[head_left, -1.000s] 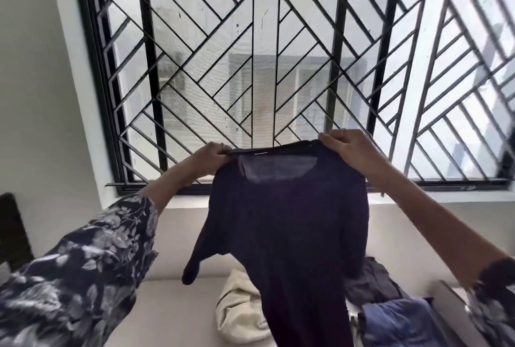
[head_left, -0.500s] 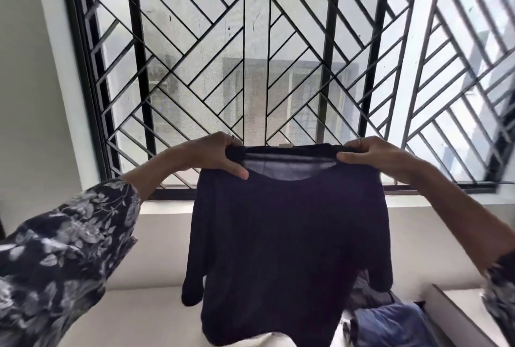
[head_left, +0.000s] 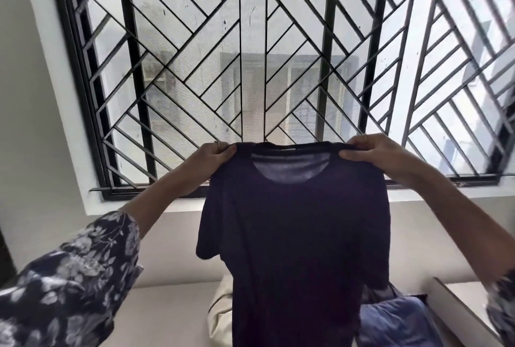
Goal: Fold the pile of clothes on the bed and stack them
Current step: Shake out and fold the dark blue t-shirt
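Your left hand (head_left: 214, 155) and right hand (head_left: 370, 151) pinch the shirt (head_left: 295, 235) shoulders. It's spread wider and squarer now. Ready to fold.

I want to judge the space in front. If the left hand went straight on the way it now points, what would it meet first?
Most likely the window grille. The left hand, pinching the dark T-shirt at the shoulder, points up and away toward those bars. Nothing shows between them, though one view cannot settle the depth.
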Demonstrator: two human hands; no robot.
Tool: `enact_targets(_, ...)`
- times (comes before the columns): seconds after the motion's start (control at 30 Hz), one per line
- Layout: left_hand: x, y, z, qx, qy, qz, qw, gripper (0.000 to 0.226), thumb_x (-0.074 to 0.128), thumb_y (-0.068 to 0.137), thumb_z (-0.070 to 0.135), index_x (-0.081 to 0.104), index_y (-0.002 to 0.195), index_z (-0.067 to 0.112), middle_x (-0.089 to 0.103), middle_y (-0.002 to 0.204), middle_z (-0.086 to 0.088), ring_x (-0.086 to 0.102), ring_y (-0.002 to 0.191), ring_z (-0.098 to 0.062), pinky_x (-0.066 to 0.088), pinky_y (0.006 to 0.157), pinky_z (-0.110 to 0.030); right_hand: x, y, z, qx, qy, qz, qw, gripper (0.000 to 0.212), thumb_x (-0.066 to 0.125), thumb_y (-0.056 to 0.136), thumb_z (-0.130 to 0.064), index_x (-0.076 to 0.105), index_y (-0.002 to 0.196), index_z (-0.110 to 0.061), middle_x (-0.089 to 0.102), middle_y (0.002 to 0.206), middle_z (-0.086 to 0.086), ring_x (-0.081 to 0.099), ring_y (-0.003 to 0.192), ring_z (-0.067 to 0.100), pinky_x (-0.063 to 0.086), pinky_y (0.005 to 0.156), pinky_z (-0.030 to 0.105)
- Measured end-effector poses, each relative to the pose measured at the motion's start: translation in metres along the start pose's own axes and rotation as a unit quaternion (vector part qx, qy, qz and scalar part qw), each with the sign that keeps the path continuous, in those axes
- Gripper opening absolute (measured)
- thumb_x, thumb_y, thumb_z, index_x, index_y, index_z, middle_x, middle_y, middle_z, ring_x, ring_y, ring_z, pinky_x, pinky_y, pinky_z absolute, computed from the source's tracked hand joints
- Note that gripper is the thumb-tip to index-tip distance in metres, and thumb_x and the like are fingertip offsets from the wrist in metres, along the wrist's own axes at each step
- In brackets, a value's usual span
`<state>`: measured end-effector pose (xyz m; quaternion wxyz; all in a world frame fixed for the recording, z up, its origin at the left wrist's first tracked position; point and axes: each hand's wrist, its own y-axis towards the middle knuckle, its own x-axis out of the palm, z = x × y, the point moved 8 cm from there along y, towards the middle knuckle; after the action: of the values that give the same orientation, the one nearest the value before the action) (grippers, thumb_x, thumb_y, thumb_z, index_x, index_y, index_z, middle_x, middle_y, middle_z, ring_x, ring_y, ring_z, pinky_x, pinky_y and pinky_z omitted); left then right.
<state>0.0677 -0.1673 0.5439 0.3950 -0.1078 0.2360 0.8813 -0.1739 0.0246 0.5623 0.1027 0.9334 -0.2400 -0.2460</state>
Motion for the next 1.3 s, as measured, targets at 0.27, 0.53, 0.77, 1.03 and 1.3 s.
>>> enact_targets(0.27,-0.029,0.004,0.007,0.102,0.152,0.145,0.972,0.049,0.046,0.094,0.042,0.055,0.080,-0.003,0.047,0.066,-0.010,0.041,0.063,-0.016,0.034,0.061,-0.034,-0.002,0.000,0.005,0.010,0.007,0.007,1.000,0.021,0.072,0.081,-0.019,0.068,0.092,-0.002,0.068,0.083,0.012,0.063,0.065,0.016,0.052,0.054,0.019)
enact_targets(0.53,-0.026,0.000,0.026,0.122,0.123,0.164,0.971,0.041,0.046,0.099,0.035,0.055,0.076,0.002,0.046,0.063,-0.001,0.041,0.056,-0.009,0.034,0.057,-0.029,0.009,-0.007,-0.003,0.012,0.072,-0.087,0.994,0.042,0.081,0.068,-0.030,0.066,0.091,0.001,0.066,0.076,0.010,0.062,0.057,0.013,0.050,0.049,0.018)
enact_targets(0.77,-0.009,0.007,0.011,0.007,0.204,-0.027,0.979,0.023,0.072,0.081,0.039,0.073,0.076,0.017,0.066,0.064,0.001,0.057,0.056,-0.008,0.043,0.052,-0.022,0.010,0.003,0.016,0.088,-0.013,0.014,0.996,0.021,0.074,0.082,-0.021,0.065,0.085,-0.002,0.064,0.075,0.010,0.059,0.056,0.012,0.047,0.048,0.020)
enact_targets(1.03,0.056,0.012,0.019,-0.056,0.041,0.000,0.998,0.033,0.052,0.097,0.032,0.068,0.098,0.004,0.070,0.085,-0.015,0.066,0.074,-0.024,0.052,0.070,-0.036,0.083,-0.002,0.003,0.126,0.203,0.072,0.968,0.023,0.068,0.087,-0.013,0.066,0.102,0.004,0.070,0.087,0.020,0.067,0.061,0.020,0.056,0.053,0.025)
enact_targets(1.3,0.081,0.017,0.004,-0.146,-0.019,0.037,0.988,0.042,0.045,0.098,0.040,0.063,0.107,0.003,0.066,0.090,-0.009,0.063,0.080,-0.020,0.051,0.069,-0.030,0.123,0.002,-0.012,0.077,0.164,-0.011,0.983,0.016,0.055,0.092,-0.004,0.068,0.102,-0.004,0.072,0.084,0.009,0.069,0.072,0.013,0.056,0.062,0.023)
